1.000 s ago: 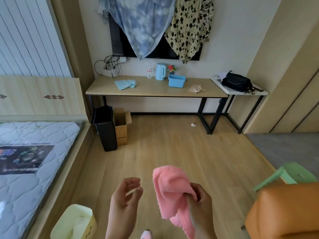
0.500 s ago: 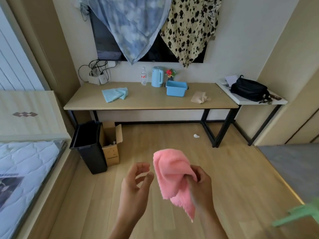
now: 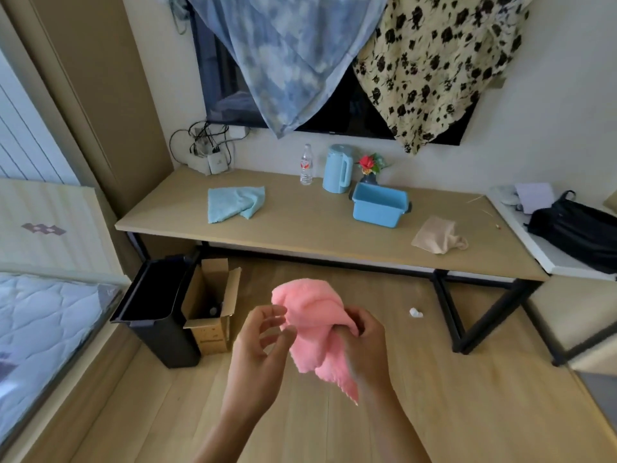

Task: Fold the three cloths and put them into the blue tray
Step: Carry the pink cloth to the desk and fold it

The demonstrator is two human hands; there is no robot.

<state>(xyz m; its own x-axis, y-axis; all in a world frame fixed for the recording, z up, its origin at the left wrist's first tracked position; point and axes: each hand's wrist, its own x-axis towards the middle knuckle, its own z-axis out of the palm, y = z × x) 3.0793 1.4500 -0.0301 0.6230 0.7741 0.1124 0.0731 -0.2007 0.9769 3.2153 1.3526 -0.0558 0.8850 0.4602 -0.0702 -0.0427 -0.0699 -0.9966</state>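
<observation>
Cloth (image 3: 310,325), pink and bunched, hangs from the gripping right hand (image 3: 364,349) at lower centre — left hand (image 3: 257,349) beside it, half-curled, empty; blue tray (image 3: 377,212) sits above, slightly right, on the table (image 3: 300,235).

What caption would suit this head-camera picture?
Right hand grips a pink cloth; blue cloth and beige cloth flank the blue tray.

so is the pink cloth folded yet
Not folded: the pink fluffy cloth hangs bunched and crumpled from the right hand.
</observation>
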